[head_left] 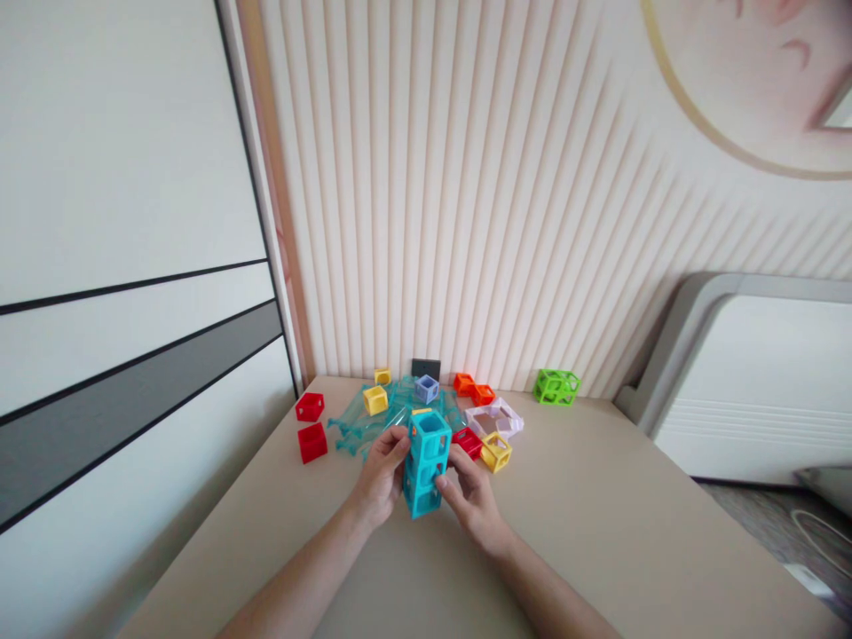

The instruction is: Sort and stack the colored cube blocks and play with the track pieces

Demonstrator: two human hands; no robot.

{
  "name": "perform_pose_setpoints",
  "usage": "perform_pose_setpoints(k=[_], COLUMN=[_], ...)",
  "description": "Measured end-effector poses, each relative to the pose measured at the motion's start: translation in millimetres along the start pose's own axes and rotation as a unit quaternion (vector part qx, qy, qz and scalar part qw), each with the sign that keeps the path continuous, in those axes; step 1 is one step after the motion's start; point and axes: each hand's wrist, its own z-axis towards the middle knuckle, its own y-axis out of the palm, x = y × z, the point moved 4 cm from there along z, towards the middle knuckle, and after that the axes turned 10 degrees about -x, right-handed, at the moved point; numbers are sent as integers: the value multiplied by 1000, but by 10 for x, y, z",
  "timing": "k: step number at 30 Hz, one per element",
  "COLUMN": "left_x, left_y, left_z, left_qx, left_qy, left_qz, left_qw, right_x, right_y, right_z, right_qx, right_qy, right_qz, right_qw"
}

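Note:
A turquoise stack of open-sided cube blocks (pixel 426 463) stands upright between my hands, tilted slightly. My left hand (pixel 381 472) grips its upper left side, thumb near the top block. Lower down on the right, my right hand (pixel 474 499) is closed on the stack, thumb against the front edge. Whether the stack's base touches the table cannot be made out. Just behind my right hand lie a red cube block (pixel 468 442) and a yellow cube block (pixel 496 452). Part of another yellow piece shows behind the stack's top.
Clear teal plastic pieces (pixel 352 424) spread behind my hands, with yellow blocks (pixel 375 399) and a periwinkle block (pixel 427 388) on them. Red blocks (pixel 312 442) lie left. Orange blocks (pixel 474 389), a lilac frame (pixel 509 419) and green blocks (pixel 556 387) stand near the ribbed wall (pixel 426 195).

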Motion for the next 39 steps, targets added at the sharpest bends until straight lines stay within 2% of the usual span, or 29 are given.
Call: perform_pose_setpoints(k=[11, 18, 25, 32, 39], left_x=[-12, -2, 11, -4, 15], left_y=[-24, -5, -27, -67, 6], left_z=[-13, -15, -7, -11, -35], left_qx=[-9, 16, -10, -11, 2], left_qy=[-6, -15, -3, -6, -9], left_qz=[-13, -27, -14, -6, -18], left_qw=[1000, 999, 1000, 1000, 1000], right_x=[-28, -33, 5, 30, -26], right_y=[-1, -2, 9, 7, 22], right_z=[2, 12, 0, -11, -5], right_qx=[-11, -10, -17, -18, -32], right_qy=[-16, -15, -8, -8, -8], right_qz=[15, 33, 50, 51, 53], right_qw=[1000, 999, 999, 998, 998])
